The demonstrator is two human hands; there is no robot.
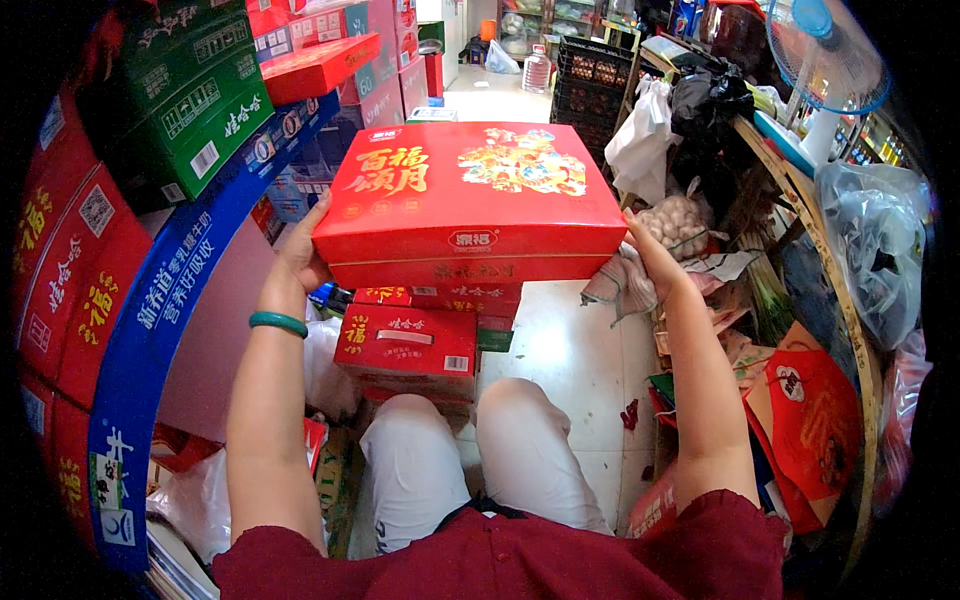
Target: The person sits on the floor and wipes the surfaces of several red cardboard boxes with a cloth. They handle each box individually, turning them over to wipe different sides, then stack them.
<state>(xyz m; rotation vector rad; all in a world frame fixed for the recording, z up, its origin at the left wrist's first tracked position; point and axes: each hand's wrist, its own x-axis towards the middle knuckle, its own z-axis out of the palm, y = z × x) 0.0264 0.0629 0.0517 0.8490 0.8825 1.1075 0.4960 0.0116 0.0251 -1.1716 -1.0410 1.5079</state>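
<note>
A large flat red gift box (420,215) with gold lettering and a colourful floral print on its lid is held up in front of me. My left hand (303,250) grips its left side, a green bangle (278,323) round that wrist. On the opposite side my right hand (650,250) presses against the right edge, its fingers partly hidden behind the box. Below it, a smaller red carton with a handle (408,345) lies on a stack of red boxes by my knees.
On the left, a blue-edged shelf (165,290) carries a green carton (185,100) and red boxes. A wooden-edged stand (800,200) at right holds bags and a fan (830,50). Garlic bulbs (678,225) and black crates (590,85) stand beyond the box.
</note>
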